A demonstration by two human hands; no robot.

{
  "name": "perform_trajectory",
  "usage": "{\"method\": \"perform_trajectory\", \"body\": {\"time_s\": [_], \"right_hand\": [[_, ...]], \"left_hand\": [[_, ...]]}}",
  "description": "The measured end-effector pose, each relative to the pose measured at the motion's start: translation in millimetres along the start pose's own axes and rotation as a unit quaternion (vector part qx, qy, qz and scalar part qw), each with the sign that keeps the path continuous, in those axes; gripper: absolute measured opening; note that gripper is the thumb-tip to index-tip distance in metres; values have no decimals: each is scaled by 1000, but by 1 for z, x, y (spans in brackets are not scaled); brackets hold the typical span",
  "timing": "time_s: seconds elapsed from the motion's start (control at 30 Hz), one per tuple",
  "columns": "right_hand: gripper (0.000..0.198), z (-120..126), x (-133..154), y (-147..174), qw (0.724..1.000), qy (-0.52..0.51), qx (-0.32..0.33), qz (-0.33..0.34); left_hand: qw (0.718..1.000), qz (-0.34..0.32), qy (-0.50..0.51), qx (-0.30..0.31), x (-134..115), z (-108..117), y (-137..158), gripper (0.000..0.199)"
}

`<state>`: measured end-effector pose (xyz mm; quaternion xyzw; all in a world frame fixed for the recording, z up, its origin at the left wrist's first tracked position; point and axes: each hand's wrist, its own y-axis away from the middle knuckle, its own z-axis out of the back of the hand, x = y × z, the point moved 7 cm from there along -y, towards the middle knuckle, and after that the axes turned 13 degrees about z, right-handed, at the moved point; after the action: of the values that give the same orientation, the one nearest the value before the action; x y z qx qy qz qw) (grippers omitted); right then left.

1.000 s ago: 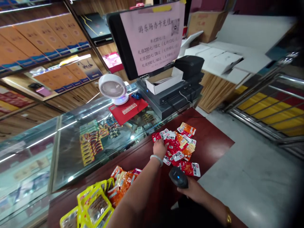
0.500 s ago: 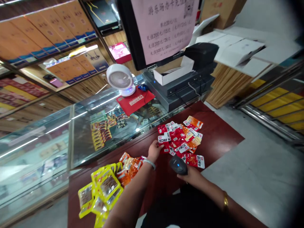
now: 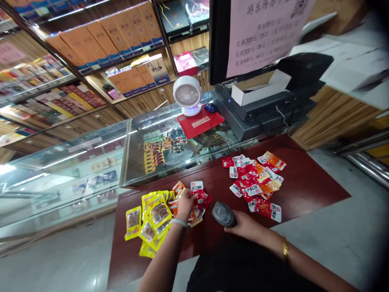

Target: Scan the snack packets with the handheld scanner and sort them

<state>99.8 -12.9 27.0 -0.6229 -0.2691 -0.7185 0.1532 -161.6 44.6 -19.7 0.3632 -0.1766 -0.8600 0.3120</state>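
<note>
My left hand (image 3: 185,206) is over the orange-and-red packets in the middle of the dark red counter, fingers pinched at the edge of a red snack packet (image 3: 201,197) with a white top. Beneath and beside it lie orange packets (image 3: 174,207), partly hidden by the hand. In my right hand (image 3: 243,225) is a dark grey barcode scanner (image 3: 223,214), its head pointing left toward the packets. A heap of yellow-edged snack packets (image 3: 152,219) lies left of my left hand. Farther right, a loose pile of red and orange packets (image 3: 249,178) spreads over the counter.
Beyond the counter (image 3: 316,178) is a glass display case (image 3: 133,162). A white fan (image 3: 187,93), a red mat (image 3: 200,124) and a cash drawer (image 3: 246,125) carrying a white open box (image 3: 258,92) stand behind. A monitor with a paper sign (image 3: 261,40) rises above.
My left hand has moved left from the right-hand pile to the middle packets, bringing a red snack packet. My right hand still holds the scanner, now turned more to the left. The view has shifted left.
</note>
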Motion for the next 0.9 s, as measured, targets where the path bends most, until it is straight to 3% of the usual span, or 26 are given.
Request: {"method": "perform_trajectory", "body": {"time_s": [0.1, 0.17, 0.2, 0.27, 0.43, 0.6, 0.77, 0.83, 0.9], "right_hand": [[54, -1, -1, 1, 1000, 6, 9, 0], [56, 5, -5, 3, 1000, 19, -10, -13], [57, 9, -7, 5, 999, 27, -23, -19], [55, 18, -12, 8, 997, 49, -48, -37], [46, 34, -35, 17, 989, 69, -87, -94], [46, 45, -47, 26, 987, 50, -116, -102], [45, 53, -53, 38, 979, 58, -136, -142], [46, 54, -54, 39, 978, 50, -144, -142], [46, 54, -56, 39, 978, 43, -148, -139]], "left_hand": [[974, -43, -144, -167, 3, 43, 6, 38], [950, -89, -196, -225, -12, 49, 8, 48], [945, -115, -208, -224, -24, 43, 7, 48], [943, -171, -222, -180, -57, 16, 1, 43], [930, -286, -227, -41, -161, -75, -14, 40], [886, -349, -302, 47, -236, -146, -31, 45], [858, -341, -382, 45, -257, -172, -50, 49], [872, -308, -377, 49, -251, -171, -57, 49], [905, -258, -330, 76, -238, -165, -64, 44]]}}
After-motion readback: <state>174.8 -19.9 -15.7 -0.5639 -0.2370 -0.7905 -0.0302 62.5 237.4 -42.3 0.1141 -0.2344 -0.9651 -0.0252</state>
